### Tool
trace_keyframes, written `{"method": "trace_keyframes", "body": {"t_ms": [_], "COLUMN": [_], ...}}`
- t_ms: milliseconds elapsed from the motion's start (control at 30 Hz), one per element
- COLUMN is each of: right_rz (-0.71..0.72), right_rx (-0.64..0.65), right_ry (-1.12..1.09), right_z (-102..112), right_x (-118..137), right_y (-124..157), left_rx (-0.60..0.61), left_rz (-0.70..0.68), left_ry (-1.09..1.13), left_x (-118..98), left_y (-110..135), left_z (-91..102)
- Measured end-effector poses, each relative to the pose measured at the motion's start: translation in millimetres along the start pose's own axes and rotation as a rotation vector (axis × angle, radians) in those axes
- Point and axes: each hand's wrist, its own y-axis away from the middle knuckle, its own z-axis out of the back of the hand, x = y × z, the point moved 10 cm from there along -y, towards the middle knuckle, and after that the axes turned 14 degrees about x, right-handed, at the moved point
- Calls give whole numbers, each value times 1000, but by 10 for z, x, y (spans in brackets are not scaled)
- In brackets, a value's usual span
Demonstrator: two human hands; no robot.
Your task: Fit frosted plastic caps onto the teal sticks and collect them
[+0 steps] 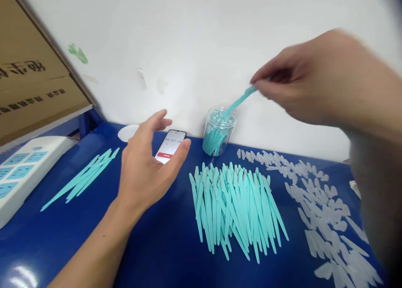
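My right hand (326, 76) is raised at the upper right and pinches the end of one teal plastic stick (239, 100). The stick's far end dips into a clear jar (219, 131) standing against the wall, which holds many more teal sticks. My left hand (147, 166) hovers open above the blue table with its fingers spread and holds nothing. It is just in front of a phone (171, 145) showing a timer. A big fanned pile of teal sticks (234, 204) lies at the middle of the table.
A smaller bundle of teal sticks (83, 177) lies at the left. Several clear plastic caps (320, 212) are scattered at the right. A white power strip (21, 171) sits at the far left below a cardboard box (28, 70). A white round lid (128, 133) lies by the wall.
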Motion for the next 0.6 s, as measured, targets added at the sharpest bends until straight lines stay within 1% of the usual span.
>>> {"method": "trace_keyframes", "body": {"t_ms": [67, 133, 200, 267, 333, 367, 433, 500, 533, 567, 600], "right_rz": [6, 56, 133, 175, 157, 143, 142, 176, 198, 221, 239], "right_rx": [108, 197, 256, 329, 395, 409, 419, 385, 335, 258, 160], "right_ry": [56, 70, 69, 46, 38, 45, 50, 28, 9, -11, -37], "right_z": [-247, -531, -803, -1067, -1277, -1341, -1395, -1343, -1269, -1164, -1041], "right_x": [186, 364, 521, 605, 602, 586, 572, 612, 662, 735, 829], "right_y": [-254, -372, -368, -301, -238, -222, -214, -214, -201, -170, -115], "left_rx": [27, 39, 33, 6, -16, -25, -53, -54, -17, 36, 94], "left_rz": [-12, -20, -17, -4, 19, 39, 91, 177, 238, 310, 355], "left_ry": [-5, -9, -7, 7, 34, 55, 97, 57, -6, -125, -198], "left_x": [7, -2, -11, -8, 38, 92, 277, 557, 730, 913, 1088], "left_y": [2, 10, 10, -4, -31, -44, -48, -11, 19, 63, 112], "left_z": [-44, -69, -56, 14, 133, 211, 415, 630, 709, 774, 821]}}
